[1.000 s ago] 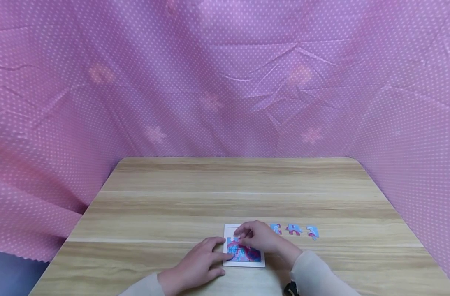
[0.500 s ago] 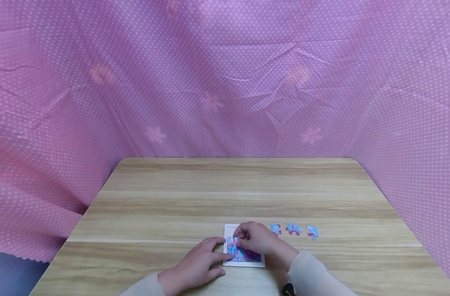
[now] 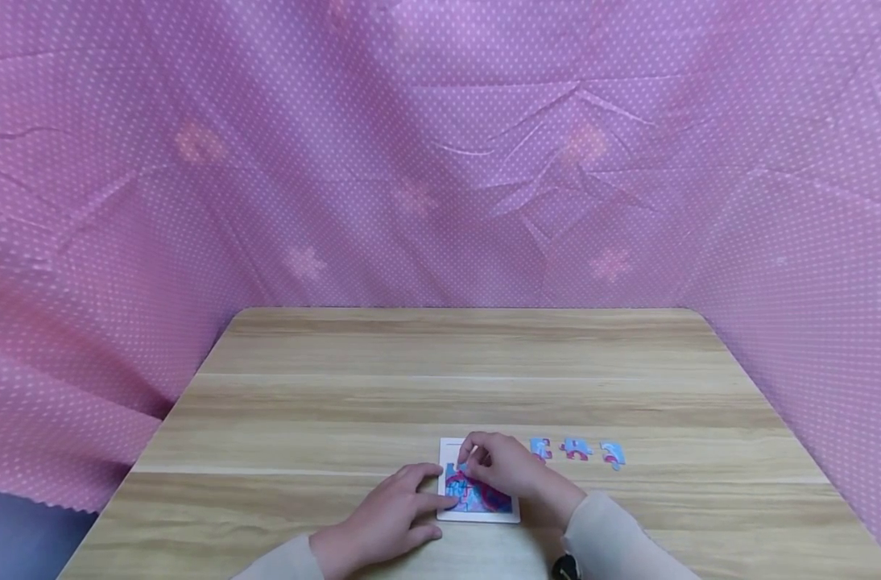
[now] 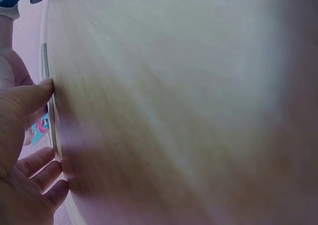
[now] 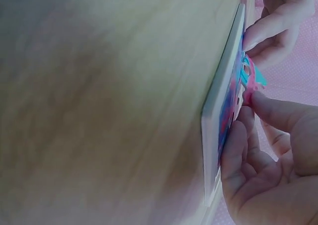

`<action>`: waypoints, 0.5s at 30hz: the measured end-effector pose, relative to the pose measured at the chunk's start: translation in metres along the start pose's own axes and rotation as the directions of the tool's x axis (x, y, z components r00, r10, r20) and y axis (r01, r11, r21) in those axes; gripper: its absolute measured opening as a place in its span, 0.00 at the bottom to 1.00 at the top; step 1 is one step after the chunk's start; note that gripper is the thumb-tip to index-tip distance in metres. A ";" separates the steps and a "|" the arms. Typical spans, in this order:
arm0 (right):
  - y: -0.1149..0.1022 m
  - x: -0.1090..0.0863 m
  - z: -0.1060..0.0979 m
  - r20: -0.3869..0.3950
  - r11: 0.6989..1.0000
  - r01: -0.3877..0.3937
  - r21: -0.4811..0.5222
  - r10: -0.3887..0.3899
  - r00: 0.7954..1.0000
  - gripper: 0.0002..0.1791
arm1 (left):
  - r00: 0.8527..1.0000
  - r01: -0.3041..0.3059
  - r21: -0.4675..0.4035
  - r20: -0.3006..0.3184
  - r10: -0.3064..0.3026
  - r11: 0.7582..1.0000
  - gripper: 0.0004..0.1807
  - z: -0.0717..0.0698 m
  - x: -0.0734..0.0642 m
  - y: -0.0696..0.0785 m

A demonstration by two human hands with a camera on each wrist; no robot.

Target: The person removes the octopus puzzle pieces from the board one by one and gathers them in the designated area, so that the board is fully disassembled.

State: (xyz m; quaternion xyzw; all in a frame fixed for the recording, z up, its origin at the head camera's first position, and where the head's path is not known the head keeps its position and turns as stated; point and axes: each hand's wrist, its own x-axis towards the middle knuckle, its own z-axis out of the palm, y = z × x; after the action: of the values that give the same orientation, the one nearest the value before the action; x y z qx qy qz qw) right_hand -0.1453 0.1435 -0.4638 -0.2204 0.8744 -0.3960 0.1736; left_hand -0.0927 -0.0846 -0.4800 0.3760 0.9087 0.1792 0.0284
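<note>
One blue-and-pink puzzle piece point(image 5: 254, 78) stands tilted over the puzzle, pinched between the thumb and fingers of the right hand point(image 3: 509, 466). Just beneath that hand lies a white-edged tray point(image 3: 478, 517), its near part filled with joined pieces point(image 3: 457, 488) in blue, pink and purple; the hand hides some of them. The left hand point(image 3: 391, 513) is spread with fingers extended, gripping nothing; its fingertips touch the tray's left side. Three loose pieces point(image 3: 576, 449) lie in a row to the right of the right hand. Pale sleeves point(image 3: 622, 540) cover both forearms, and a black band point(image 3: 566, 567) shows at the right wrist. Under everything is a wood-grain desk point(image 3: 440, 387); past it, well beyond both hands, hangs pink dotted cloth point(image 3: 411, 161).
</note>
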 end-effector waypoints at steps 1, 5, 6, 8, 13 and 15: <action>0.000 0.000 0.000 -0.001 1.000 -0.001 0.002 0.001 1.000 0.04 | 1.000 0.001 -0.002 0.002 -0.001 1.000 0.21 0.000 0.000 0.000; 0.002 0.000 -0.001 -0.014 0.999 -0.011 0.048 0.012 1.000 0.04 | 1.000 -0.004 0.000 -0.003 0.004 1.000 0.21 0.000 0.000 0.000; 0.003 0.001 -0.001 -0.019 0.997 -0.013 0.072 0.014 1.000 0.04 | 1.000 -0.005 0.001 -0.005 0.005 1.000 0.21 0.000 0.000 0.001; 0.004 0.001 -0.002 -0.027 0.991 -0.021 0.132 0.025 0.999 0.04 | 1.000 -0.006 0.002 -0.007 0.006 1.000 0.21 0.000 0.000 0.001; 0.009 -0.001 -0.008 -0.032 0.961 -0.050 0.272 0.062 0.998 0.06 | 1.000 -0.001 -0.002 -0.005 0.001 1.000 0.21 -0.001 -0.001 0.002; 0.011 -0.003 -0.012 -0.035 0.954 -0.060 0.293 0.073 0.997 0.06 | 1.000 0.001 -0.003 -0.004 -0.001 1.000 0.21 -0.001 -0.001 0.002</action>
State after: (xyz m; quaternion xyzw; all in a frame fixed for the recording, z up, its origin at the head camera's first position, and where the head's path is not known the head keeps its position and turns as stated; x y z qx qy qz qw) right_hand -0.1517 0.1592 -0.4645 -0.1537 0.8170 -0.5195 0.1975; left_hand -0.0912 -0.0840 -0.4782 0.3752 0.9086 0.1813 0.0270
